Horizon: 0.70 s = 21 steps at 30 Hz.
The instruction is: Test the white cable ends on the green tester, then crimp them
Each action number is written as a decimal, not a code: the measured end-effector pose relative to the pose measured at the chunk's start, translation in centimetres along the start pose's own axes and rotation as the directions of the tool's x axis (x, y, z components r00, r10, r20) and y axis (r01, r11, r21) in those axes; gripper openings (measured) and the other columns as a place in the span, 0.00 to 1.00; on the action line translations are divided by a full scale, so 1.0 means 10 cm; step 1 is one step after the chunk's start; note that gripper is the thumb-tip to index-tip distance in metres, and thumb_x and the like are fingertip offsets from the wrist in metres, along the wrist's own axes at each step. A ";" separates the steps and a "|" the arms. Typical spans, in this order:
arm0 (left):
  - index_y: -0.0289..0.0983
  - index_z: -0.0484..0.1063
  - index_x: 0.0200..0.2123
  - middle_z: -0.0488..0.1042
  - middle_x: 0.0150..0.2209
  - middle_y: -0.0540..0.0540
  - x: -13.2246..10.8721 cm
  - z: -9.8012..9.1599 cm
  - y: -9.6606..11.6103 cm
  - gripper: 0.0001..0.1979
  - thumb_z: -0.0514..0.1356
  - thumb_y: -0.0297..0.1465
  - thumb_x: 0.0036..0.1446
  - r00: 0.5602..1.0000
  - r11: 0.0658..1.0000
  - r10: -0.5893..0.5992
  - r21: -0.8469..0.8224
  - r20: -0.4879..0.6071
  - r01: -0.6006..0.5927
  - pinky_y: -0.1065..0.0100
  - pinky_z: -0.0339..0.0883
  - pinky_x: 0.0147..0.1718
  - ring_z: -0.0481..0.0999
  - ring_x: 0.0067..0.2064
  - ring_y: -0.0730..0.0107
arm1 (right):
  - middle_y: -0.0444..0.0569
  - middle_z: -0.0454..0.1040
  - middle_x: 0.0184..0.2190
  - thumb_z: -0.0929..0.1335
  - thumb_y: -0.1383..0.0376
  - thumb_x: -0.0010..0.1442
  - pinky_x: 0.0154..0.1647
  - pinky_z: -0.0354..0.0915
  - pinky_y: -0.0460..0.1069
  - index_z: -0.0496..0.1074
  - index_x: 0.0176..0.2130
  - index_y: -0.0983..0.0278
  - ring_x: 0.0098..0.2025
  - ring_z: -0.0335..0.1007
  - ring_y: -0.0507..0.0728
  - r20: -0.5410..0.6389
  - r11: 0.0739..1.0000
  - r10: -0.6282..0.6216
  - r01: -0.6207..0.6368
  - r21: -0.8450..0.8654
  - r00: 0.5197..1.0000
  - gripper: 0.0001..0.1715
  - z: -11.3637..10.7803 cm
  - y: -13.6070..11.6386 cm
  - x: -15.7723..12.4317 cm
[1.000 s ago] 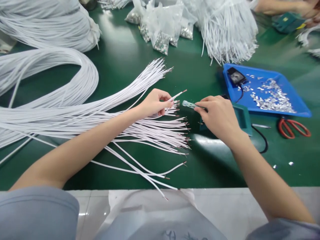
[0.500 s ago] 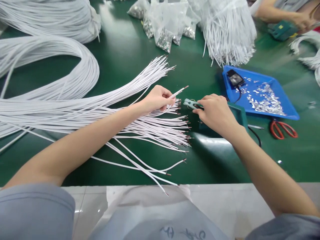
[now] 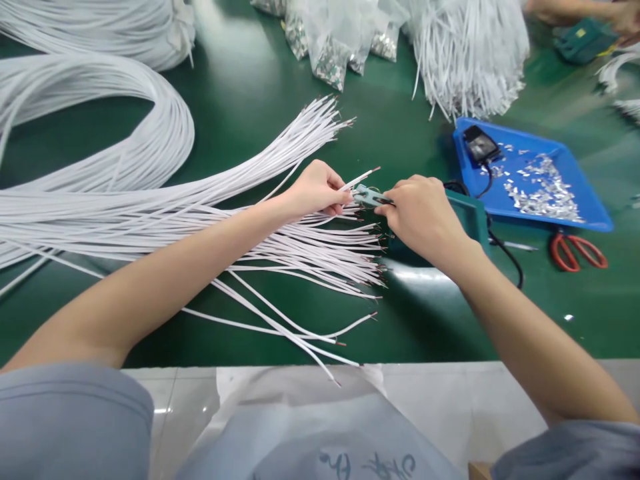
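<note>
Between the fingertips of my left hand [image 3: 320, 190] is a white cable [image 3: 361, 178], its bared reddish end pointing up to the right. My right hand [image 3: 417, 208] is closed around a pale green hand tool [image 3: 371, 196] that looks like a small clip or clothespin. The tool's tip is right by my left fingertips; whether it touches the cable I cannot tell. Below and left of my left hand lies a spread bundle of white cables [image 3: 320, 250], stripped ends to the right. Behind my right hand stands a green box [image 3: 470, 217], partly covered.
A blue tray [image 3: 595, 213] with small silvery pieces and a black device [image 3: 481, 145] is at right. Red-handled scissors [image 3: 579, 252] lie before it. Bags of metal parts [image 3: 330, 60] and coiled cables [image 3: 175, 127] are farther back. A co-worker's arm [image 3: 575, 10] shows top right.
My right hand has brought the pale green tool leftward, up to my left fingertips. My left hand still holds the cable. The view has shifted slightly.
</note>
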State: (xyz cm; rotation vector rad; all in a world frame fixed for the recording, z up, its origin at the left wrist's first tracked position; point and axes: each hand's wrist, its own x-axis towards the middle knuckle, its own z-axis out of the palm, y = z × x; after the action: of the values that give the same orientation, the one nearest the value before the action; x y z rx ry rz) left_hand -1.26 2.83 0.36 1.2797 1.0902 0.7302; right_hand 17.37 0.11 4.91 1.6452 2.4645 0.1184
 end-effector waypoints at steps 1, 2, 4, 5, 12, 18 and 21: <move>0.26 0.75 0.25 0.72 0.18 0.45 0.01 0.00 -0.01 0.05 0.66 0.22 0.52 1.000 1.000 0.003 0.002 0.002 -0.003 0.76 0.67 0.20 0.72 0.20 0.78 | 0.58 0.75 0.30 0.63 0.64 0.63 0.39 0.57 0.57 0.73 0.25 0.65 0.39 0.68 0.65 -0.017 1.000 -0.003 0.003 0.019 1.000 0.17 0.01 0.00 0.01; 0.26 0.75 0.25 0.72 0.18 0.45 0.01 0.00 -0.02 0.05 0.66 0.22 0.52 1.000 1.000 0.007 0.004 0.005 -0.007 0.77 0.67 0.20 0.72 0.20 0.77 | 0.58 0.74 0.29 0.63 0.64 0.63 0.40 0.57 0.58 0.73 0.25 0.65 0.39 0.68 0.65 -0.025 0.999 -0.004 0.005 0.033 1.000 0.17 0.02 0.00 0.02; 0.26 0.74 0.25 0.72 0.18 0.45 0.02 0.00 -0.02 0.06 0.67 0.22 0.51 1.000 1.000 0.017 0.006 0.008 -0.017 0.77 0.67 0.20 0.72 0.20 0.77 | 0.59 0.75 0.30 0.63 0.63 0.63 0.42 0.59 0.59 0.73 0.26 0.65 0.40 0.68 0.66 -0.014 0.999 0.002 -0.001 0.046 1.000 0.17 0.04 0.01 0.03; 0.26 0.74 0.24 0.71 0.18 0.45 0.02 0.00 -0.02 0.07 0.68 0.22 0.50 1.000 1.000 0.020 0.004 0.006 -0.020 0.77 0.67 0.20 0.72 0.20 0.77 | 0.59 0.75 0.32 0.64 0.63 0.63 0.44 0.59 0.60 0.74 0.27 0.65 0.42 0.69 0.67 -0.005 0.999 0.004 -0.004 0.054 1.000 0.16 0.04 0.02 0.03; 0.26 0.74 0.25 0.72 0.19 0.45 0.00 0.00 0.01 0.06 0.65 0.21 0.53 1.000 1.000 -0.003 0.012 0.017 0.003 0.77 0.67 0.20 0.71 0.20 0.78 | 0.58 0.77 0.45 0.56 0.64 0.66 0.46 0.61 0.60 0.76 0.48 0.64 0.49 0.69 0.68 -0.059 0.973 0.157 -0.144 0.182 0.986 0.24 0.08 0.15 0.04; 0.27 0.74 0.25 0.71 0.19 0.46 -0.01 -0.01 0.00 0.06 0.64 0.20 0.54 0.999 0.999 0.035 -0.026 0.016 -0.035 0.77 0.67 0.21 0.72 0.21 0.78 | 0.61 0.76 0.48 0.56 0.68 0.66 0.48 0.64 0.61 0.72 0.55 0.68 0.51 0.69 0.69 -0.059 0.970 0.187 -0.174 0.170 0.981 0.24 0.12 0.34 0.04; 0.27 0.74 0.26 0.69 0.17 0.49 -0.04 -0.01 0.03 0.06 0.64 0.21 0.55 0.998 0.997 0.059 -0.057 0.029 -0.058 0.78 0.60 0.18 0.67 0.18 0.81 | 0.61 0.77 0.48 0.58 0.69 0.65 0.51 0.65 0.61 0.74 0.52 0.69 0.51 0.70 0.67 -0.222 0.957 0.209 -0.152 0.249 0.952 0.22 0.09 0.37 -0.01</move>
State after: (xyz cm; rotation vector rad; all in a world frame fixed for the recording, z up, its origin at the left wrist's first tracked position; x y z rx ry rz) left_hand -1.48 2.55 0.72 1.2756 1.0041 0.7774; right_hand 20.99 1.39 4.62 2.0703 2.5805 0.0675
